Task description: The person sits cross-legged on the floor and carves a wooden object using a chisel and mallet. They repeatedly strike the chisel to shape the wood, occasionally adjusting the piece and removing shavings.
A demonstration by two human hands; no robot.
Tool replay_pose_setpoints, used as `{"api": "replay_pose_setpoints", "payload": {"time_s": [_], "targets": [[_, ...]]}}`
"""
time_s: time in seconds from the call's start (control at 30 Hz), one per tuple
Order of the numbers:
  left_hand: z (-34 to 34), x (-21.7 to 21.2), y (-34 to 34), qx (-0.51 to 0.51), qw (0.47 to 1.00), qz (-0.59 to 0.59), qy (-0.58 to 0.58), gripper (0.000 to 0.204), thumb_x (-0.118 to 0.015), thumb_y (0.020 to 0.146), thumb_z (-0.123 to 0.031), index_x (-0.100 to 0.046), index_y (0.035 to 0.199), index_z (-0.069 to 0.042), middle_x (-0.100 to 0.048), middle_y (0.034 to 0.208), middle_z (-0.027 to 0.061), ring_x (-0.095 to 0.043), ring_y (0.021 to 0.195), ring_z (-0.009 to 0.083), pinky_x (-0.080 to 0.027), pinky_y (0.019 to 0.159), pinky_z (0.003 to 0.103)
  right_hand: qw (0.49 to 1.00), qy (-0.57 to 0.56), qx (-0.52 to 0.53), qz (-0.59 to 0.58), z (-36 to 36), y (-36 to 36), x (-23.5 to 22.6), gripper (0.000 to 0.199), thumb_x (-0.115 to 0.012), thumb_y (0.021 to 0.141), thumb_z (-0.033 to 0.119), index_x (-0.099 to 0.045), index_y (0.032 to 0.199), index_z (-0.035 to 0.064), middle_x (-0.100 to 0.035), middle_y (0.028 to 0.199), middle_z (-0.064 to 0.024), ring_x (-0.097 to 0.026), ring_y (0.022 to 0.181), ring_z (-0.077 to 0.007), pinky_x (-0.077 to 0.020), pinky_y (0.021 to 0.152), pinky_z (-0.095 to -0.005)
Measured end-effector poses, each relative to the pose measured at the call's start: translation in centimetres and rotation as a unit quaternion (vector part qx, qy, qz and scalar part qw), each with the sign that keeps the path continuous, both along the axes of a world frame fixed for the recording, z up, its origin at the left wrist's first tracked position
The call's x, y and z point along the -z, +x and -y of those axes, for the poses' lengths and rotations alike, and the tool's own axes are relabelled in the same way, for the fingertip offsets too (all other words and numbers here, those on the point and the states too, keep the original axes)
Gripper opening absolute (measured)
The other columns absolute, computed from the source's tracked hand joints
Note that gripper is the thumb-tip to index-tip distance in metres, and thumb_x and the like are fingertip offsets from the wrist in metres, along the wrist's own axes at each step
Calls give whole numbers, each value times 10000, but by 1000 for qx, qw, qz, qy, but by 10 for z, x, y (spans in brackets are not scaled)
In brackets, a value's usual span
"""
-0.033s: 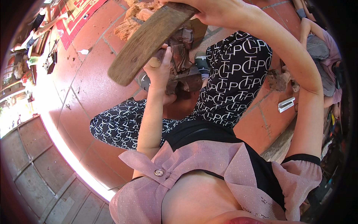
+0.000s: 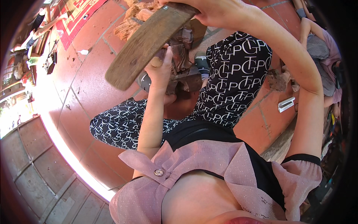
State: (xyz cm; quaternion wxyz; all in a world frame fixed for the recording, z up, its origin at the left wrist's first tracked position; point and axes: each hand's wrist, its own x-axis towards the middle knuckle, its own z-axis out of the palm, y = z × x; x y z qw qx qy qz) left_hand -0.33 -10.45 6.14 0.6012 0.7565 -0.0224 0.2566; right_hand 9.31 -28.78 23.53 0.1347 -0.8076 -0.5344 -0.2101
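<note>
My right hand (image 2: 218, 13), partly cut off at the top edge, grips one end of a flat, bat-shaped wooden mallet (image 2: 147, 46). Its broad free end reaches down to the left, over my left hand (image 2: 158, 71). That hand is closed round a tool with a round wooden handle (image 2: 156, 62); the tool's other end is hidden, so its kind does not show. Just beyond and beside my left hand, a dark brown, carved-looking block of wood (image 2: 188, 80) stands between my legs. The mallet covers part of it.
Lighter orange-brown wood (image 2: 128, 24) lies at the far side, behind the mallet. A rough wood chunk (image 2: 276, 80) and a white box-like object (image 2: 286, 105) are on the tiled floor to the right. Another person (image 2: 320, 52) sits far right. A red rug (image 2: 78, 18) lies far left.
The mallet's free end has shifted slightly down and to the left. My left hand has barely moved and keeps its hold on the handle.
</note>
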Motion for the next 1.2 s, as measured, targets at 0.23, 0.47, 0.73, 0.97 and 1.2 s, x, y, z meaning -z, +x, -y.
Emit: {"api": "replay_pose_setpoints", "payload": {"time_s": [0.23, 0.47, 0.73, 0.97, 1.2], "targets": [[4, 21, 11, -3, 999, 16, 47, 190, -732, 794, 39, -651, 957, -16, -670, 952, 8, -613, 840, 76, -513, 773, 258, 998, -47, -47, 12, 13, 15, 15, 355, -686, 722, 80, -611, 1060, 155, -587, 874, -66, -605, 865, -300, -466, 778, -421], [-2, 28, 11, -27, 997, -22, 75, 165, -722, 812, 12, -668, 963, -21, -678, 961, 21, -641, 901, 126, -502, 846, 278, 998, 20, -40, 52, 11, 0, 13, 214, -637, 782, 129, -624, 990, 178, -577, 842, -43, -602, 827, -268, -455, 745, -404], [2, 8, 9, 21, 998, -7, 53, 197, -746, 783, -48, -625, 931, -1, -626, 983, 94, -613, 939, 208, -484, 827, 329, 994, 68, 16, 82, 20, 5, 12, 182, -587, 824, 148, -636, 992, 200, -565, 832, -25, -597, 849, -241, -449, 777, -387], [-7, 28, 10, 54, 998, 5, 37, 198, -731, 754, 19, -655, 932, -22, -648, 939, 83, -634, 939, 211, -497, 855, 344, 990, -65, 55, 113, 30, 13, 19, 382, -744, 690, 169, -619, 1050, 165, -595, 877, -48, -610, 911, -278, -456, 823, -408], [-20, 10, -43, 183, 962, -188, -80, 290, -671, 792, 117, -623, 1045, -18, -652, 1002, 44, -622, 1029, 141, -504, 872, 296, 985, 108, 136, -20, 34, 14, 44, 454, -718, 654, 27, -595, 1083, 111, -644, 965, -128, -619, 934, -349, -466, 827, -439]]}}
